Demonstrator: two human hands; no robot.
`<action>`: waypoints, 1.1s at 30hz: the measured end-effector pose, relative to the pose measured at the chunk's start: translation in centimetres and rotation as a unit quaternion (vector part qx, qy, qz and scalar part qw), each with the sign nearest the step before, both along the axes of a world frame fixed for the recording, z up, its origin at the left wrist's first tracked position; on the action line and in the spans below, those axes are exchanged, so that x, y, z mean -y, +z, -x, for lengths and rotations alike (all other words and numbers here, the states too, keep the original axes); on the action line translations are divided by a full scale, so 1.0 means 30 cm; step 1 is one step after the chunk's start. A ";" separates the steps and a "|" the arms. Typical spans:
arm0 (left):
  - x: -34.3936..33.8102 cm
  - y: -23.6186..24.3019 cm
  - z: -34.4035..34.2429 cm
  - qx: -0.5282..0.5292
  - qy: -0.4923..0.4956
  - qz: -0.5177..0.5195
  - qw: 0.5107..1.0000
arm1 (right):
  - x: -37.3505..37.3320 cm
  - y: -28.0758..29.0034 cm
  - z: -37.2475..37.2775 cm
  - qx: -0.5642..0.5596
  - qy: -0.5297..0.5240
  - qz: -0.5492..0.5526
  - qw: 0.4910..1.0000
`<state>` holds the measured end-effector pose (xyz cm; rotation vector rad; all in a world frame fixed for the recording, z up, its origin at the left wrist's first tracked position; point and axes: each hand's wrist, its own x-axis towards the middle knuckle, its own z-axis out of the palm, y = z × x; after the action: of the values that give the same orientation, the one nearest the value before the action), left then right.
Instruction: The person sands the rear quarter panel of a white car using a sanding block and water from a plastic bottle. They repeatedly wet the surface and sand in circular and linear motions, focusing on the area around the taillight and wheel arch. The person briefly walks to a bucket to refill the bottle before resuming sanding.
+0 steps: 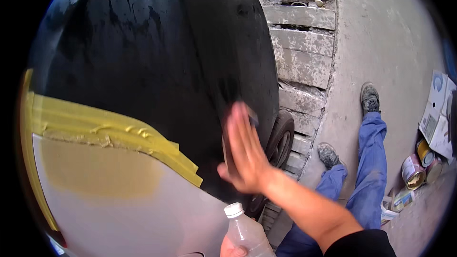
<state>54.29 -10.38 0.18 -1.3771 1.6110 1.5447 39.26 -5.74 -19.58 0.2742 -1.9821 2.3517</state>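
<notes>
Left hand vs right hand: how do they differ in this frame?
Hold: the left hand grips a white-capped bottle; the right hand holds a thin block at the black panel.
View: the left hand is cut off by the lower edge; the right hand shows fully, forearm included.
Sharpness: right-hand fingertips are blurred, the left hand clearer.
Shared: both bare.

Bottle (250, 234) partly beyond lower edge

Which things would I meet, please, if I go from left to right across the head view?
Tan matte patch on the pale grey car panel, blurred bare right hand, dark grey lace-up left shoe, dark grey lace-up right shoe, pink-and-white cylindrical metal can.
</notes>
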 end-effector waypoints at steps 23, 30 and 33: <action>0.003 -0.002 -0.206 -0.028 0.046 -0.009 0.998 | 0.037 -0.100 -0.192 0.092 -0.064 -0.039 0.993; 0.003 0.016 -0.231 -0.055 0.055 0.020 0.997 | 0.080 0.021 -0.405 0.089 -0.031 0.010 0.995; 0.015 0.031 -0.240 -0.059 0.051 0.033 0.996 | 0.100 0.099 -0.525 0.103 -0.038 0.030 0.993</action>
<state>61.50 -10.84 1.12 -1.4475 1.6985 1.6750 55.02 -8.73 -16.59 -0.0494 -1.9614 2.4744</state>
